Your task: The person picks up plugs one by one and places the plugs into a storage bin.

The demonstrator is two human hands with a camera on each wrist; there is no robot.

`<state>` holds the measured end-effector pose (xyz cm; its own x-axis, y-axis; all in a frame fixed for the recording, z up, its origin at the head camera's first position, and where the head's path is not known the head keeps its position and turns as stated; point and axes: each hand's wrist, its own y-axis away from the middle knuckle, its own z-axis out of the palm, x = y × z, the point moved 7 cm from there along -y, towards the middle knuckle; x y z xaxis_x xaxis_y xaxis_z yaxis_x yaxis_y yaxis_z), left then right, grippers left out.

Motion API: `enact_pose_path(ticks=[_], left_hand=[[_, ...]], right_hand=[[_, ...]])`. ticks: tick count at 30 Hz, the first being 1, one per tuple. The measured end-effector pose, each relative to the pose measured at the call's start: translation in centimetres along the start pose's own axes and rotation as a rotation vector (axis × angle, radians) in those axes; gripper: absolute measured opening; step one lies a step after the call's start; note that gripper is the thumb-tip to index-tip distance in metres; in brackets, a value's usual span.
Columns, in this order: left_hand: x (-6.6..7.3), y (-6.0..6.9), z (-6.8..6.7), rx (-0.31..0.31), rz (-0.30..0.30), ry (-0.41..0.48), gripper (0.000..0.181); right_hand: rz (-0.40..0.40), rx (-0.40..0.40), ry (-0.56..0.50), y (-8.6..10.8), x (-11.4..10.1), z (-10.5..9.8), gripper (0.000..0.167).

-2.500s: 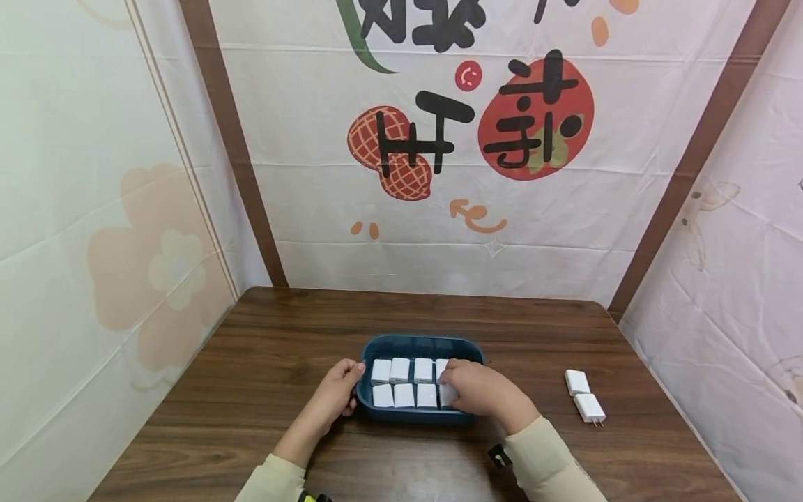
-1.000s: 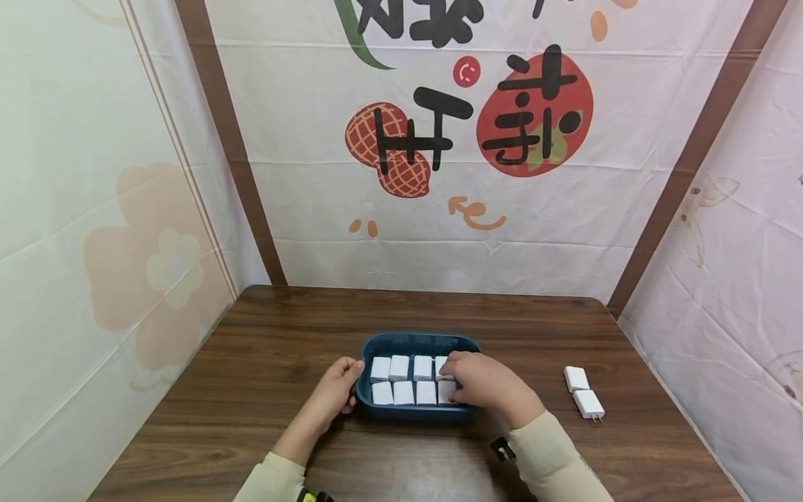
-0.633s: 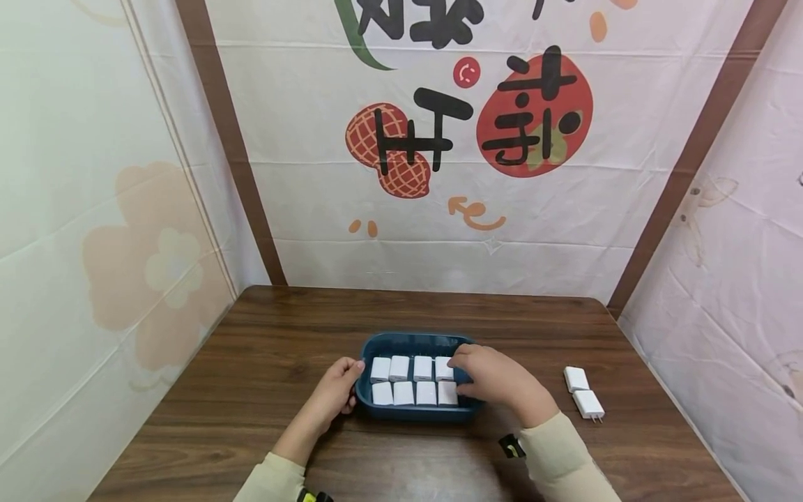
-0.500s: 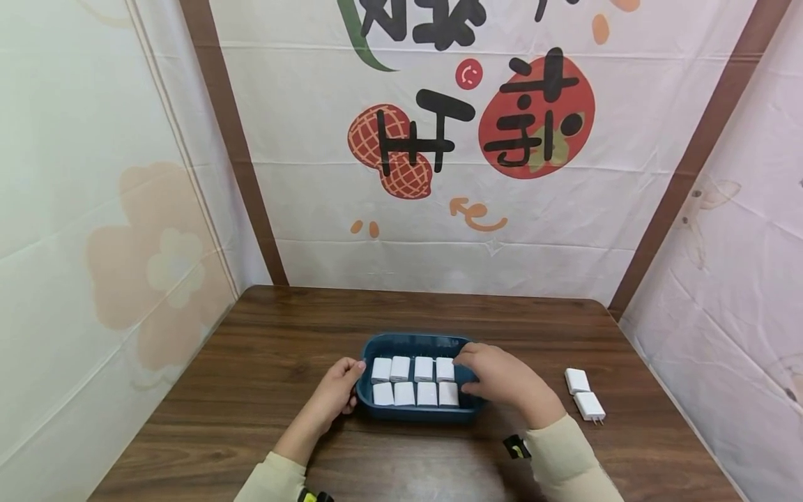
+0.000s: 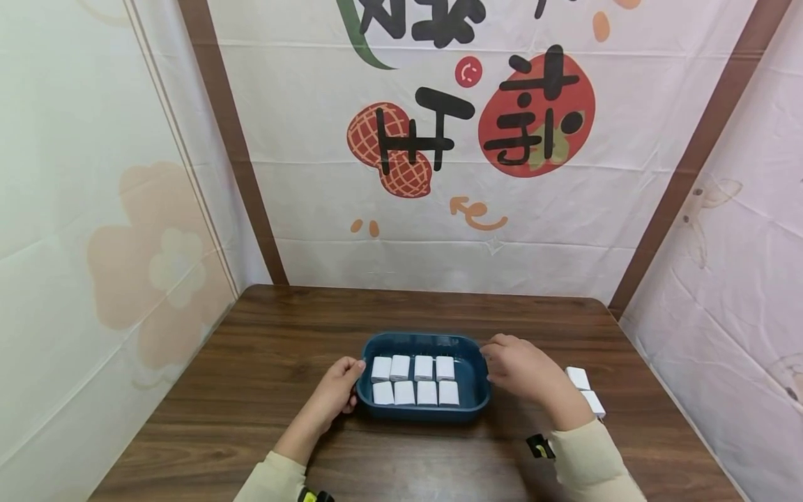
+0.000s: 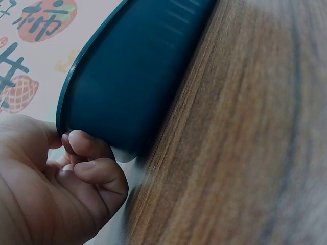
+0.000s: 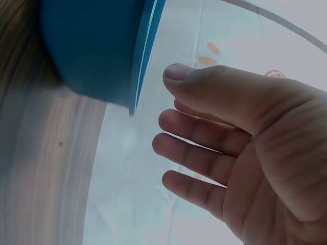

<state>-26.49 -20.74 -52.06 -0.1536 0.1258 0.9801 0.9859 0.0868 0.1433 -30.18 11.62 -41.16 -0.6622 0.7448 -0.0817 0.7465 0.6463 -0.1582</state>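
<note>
A dark blue plastic bin (image 5: 423, 414) stands on the table, with several white charger plugs (image 5: 423, 368) in two rows inside it. Bare bin floor shows at its right end. My left hand (image 5: 332, 390) grips the bin's left rim, thumb on top and fingers curled under; the left wrist view shows this hand (image 6: 61, 184) pinching the rim. Just off the bin's right end is my right hand (image 5: 523, 369), holding nothing. In the right wrist view that hand (image 7: 230, 143) has loosely extended fingers, apart from the bin wall (image 7: 92, 46).
Two more white charger plugs (image 5: 578, 378) lie on the wooden table (image 5: 301, 321) to the right, partly behind my right hand and forearm. A printed white cloth (image 5: 314, 209) hangs behind the table, with more cloth at both sides.
My right hand has let go of the charger plug at the front right of the rows and moved right, out of the bin. The left hand keeps its hold on the rim.
</note>
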Motion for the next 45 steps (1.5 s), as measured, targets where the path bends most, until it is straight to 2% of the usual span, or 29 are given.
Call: enact_pose_path(ticks=[5, 11, 16, 24, 45], left_hand=[[0.0, -0.1, 0.0, 0.013, 0.005, -0.002, 0.034], [-0.2, -0.3, 0.1, 0.033, -0.002, -0.021, 0.034], [0.0, -0.1, 0.1, 0.026, -0.002, -0.023, 0.034], [0.2, 0.1, 0.1, 0.010, 0.001, -0.006, 0.033], [0.0, 0.0, 0.0, 0.012, -0.003, -0.002, 0.034]], right_hand=[[-0.013, 0.038, 0.017, 0.8, 0.9, -0.4, 0.039], [0.045, 0.022, 0.018, 1.7, 2.3, -0.4, 0.042], [0.090, 0.011, 0.015, 2.5, 3.3, -0.3, 0.044], [0.073, 0.045, 0.038, 3.6, 4.5, -0.3, 0.042], [0.166, 0.032, 0.026, 5.4, 7.3, 0.1, 0.044]])
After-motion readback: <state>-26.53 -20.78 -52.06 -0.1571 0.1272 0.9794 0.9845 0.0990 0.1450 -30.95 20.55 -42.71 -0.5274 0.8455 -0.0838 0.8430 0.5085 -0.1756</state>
